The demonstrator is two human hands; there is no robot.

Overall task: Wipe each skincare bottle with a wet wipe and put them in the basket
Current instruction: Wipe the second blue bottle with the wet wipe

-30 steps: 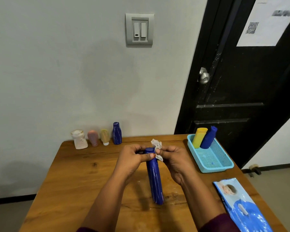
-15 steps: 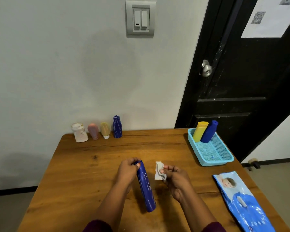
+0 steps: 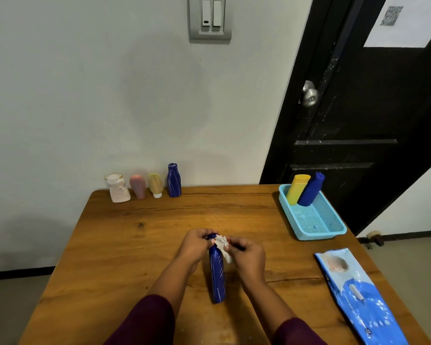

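A tall dark blue bottle is held over the middle of the wooden table, its far end gripped by my left hand. My right hand pinches a crumpled white wet wipe against the bottle's top. At the back right stands a light blue basket with a yellow bottle and a blue bottle leaning in its far end. By the wall at the back left stand several bottles: a white one, a pink one, a yellowish one and a small dark blue one.
A blue pack of wet wipes lies at the table's front right. A black door with a metal knob is behind the basket. The wall runs along the table's back edge.
My right hand brought the wipe back against the bottle's top after it had come apart from it. Both hands with the bottle have dropped lower over the table than a second ago.
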